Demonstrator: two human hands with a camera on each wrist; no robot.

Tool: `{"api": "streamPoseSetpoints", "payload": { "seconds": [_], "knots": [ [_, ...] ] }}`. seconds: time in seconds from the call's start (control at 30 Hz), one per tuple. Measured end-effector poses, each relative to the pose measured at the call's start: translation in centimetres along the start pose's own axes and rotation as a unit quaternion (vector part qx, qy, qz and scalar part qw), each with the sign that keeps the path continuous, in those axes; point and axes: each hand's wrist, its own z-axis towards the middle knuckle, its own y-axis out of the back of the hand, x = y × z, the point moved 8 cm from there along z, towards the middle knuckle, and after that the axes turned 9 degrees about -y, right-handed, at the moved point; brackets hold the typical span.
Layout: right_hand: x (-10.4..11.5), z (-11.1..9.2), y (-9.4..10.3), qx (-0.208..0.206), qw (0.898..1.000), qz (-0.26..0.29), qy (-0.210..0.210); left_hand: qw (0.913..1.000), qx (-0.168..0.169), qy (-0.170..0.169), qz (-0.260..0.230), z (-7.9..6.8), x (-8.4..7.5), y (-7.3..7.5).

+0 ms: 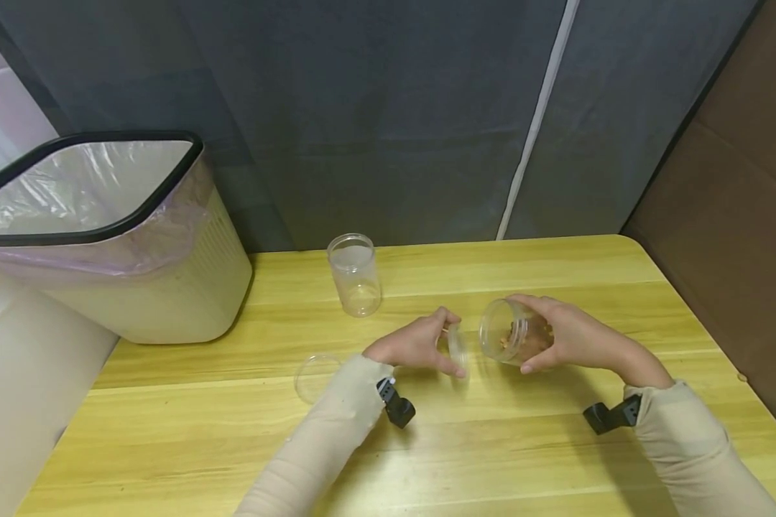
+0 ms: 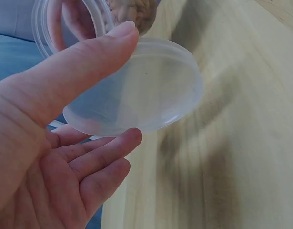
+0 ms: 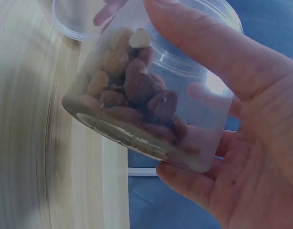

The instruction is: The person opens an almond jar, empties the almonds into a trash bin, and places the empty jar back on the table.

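Note:
My left hand (image 1: 420, 342) pinches a round clear lid (image 1: 456, 348) by its edge, thumb on one side and fingers on the other. To its right, my right hand (image 1: 572, 335) grips a clear jar (image 1: 496, 330) that is tilted with its mouth toward the lid. Almonds (image 3: 139, 88) and other nuts lie inside the jar in the right wrist view. In the left wrist view the jar's open rim (image 2: 40, 28) shows just behind the lid; a gap separates them in the head view.
A second clear jar (image 1: 354, 276) stands upright near the table's back edge. Another clear lid (image 1: 313, 377) lies flat beside the left forearm. A lined waste bin (image 1: 187, 287) stands at the left, and a grey curtain (image 1: 375, 122) hangs behind the wooden table (image 1: 200, 431).

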Motion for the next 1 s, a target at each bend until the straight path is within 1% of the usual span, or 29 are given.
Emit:
{"api": "streamPoseSetpoints", "payload": {
  "seconds": [0.13,0.27,0.43,0.53,0.7,0.87,1.0],
  "knots": [
    [0.0,0.0,0.0,0.001,1.000,0.001,-0.002,1.0000,0.005,0.003,-0.008,-0.1,0.3,-0.1],
    [-0.1,0.0,-0.1,0.003,1.000,0.000,-0.004,0.9999,0.003,0.013,0.010,-0.4,0.7,0.2],
    [-0.1,0.0,-0.2,0.004,1.000,0.002,-0.004,0.9987,0.006,0.037,0.036,-0.9,1.5,0.4],
    [-0.2,-0.1,-0.3,0.004,1.000,0.007,-0.003,0.9971,0.008,0.044,0.061,-1.1,1.9,0.4],
    [-0.3,-0.2,-0.5,0.001,1.000,0.007,-0.004,0.9927,0.010,0.036,0.115,-1.1,2.1,0.5],
    [-0.4,-0.2,-0.6,-0.002,1.000,0.002,-0.004,0.9875,0.025,0.040,0.150,-1.2,2.4,0.2],
    [-0.5,-0.3,-0.6,-0.003,1.000,0.002,-0.005,0.9845,0.037,0.047,0.165,-1.1,2.6,-0.1]
  ]
}}
